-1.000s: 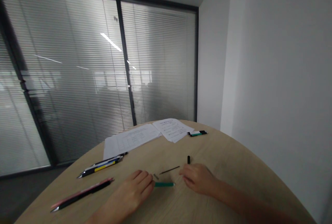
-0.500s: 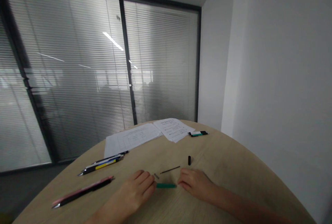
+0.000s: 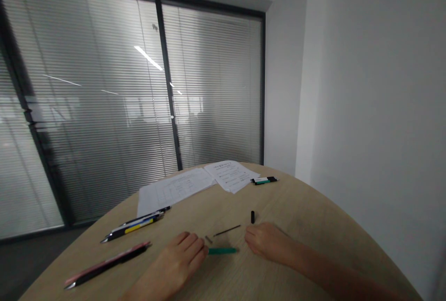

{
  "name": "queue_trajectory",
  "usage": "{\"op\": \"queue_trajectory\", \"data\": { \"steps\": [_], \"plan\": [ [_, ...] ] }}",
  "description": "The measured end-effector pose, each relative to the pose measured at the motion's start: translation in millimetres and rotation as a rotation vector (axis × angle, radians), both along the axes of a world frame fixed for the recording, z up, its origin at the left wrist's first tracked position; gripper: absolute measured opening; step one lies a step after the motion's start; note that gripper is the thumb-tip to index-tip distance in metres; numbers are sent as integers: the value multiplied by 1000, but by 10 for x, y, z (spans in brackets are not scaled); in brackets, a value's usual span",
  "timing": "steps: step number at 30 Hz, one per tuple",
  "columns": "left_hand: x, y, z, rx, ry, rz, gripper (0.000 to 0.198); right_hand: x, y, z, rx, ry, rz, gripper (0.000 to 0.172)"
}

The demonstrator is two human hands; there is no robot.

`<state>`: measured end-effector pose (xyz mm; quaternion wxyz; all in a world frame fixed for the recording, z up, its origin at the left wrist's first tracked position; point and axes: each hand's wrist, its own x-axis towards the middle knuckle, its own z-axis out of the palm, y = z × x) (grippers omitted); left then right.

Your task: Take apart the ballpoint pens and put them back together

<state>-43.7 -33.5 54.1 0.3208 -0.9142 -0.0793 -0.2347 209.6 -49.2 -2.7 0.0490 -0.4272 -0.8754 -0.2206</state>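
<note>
My left hand is closed, its fingertips pinching the left end of a green pen barrel. The barrel lies nearly level, just above or on the table; I cannot tell which. To the right, apart from the barrel's free end, my right hand has its fingers curled together, and whatever may be between them is hidden. Beyond the barrel lie a thin dark pen refill and a small grey piece, perhaps a spring. A short black cylinder rests just past my right hand.
On the round wooden table, several pens lie at the left, with a pink pen and a black pen nearer. Printed papers cover the far side, beside a few green-and-black pens or parts. A wall borders the right.
My right hand has drawn off rightward from the barrel's right end, widening the gap. My left hand keeps its pinch on the barrel. The whole view has shifted slightly.
</note>
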Motion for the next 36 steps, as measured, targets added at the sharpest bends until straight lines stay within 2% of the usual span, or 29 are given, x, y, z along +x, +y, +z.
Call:
{"op": "queue_trajectory", "data": {
  "steps": [5,11,17,22,25,29,31,33,36],
  "plan": [
    [-1,28,-38,9,-1,-23,33,27,11,35,-32,-8,-41,13],
    [6,-2,-24,4,29,-3,33,106,41,55,45,-89,-60,18],
    [3,-1,-43,-26,39,-8,34,160,131,1,57,-72,-144,16],
    [13,-15,-37,-42,41,-4,35,183,97,23,36,-90,-86,21],
    [16,-8,-47,-49,43,-3,37,235,85,59,-2,62,-123,17],
    [13,3,-81,-60,41,-11,36,377,189,45,-70,493,-387,12],
    [11,2,-102,-71,46,-6,33,453,268,12,-129,717,-476,11],
    [12,2,-126,-85,58,5,30,505,336,-28,-186,864,-497,10],
    [18,14,-169,-103,61,12,27,533,390,-83,-237,924,-492,10]
  ]
}}
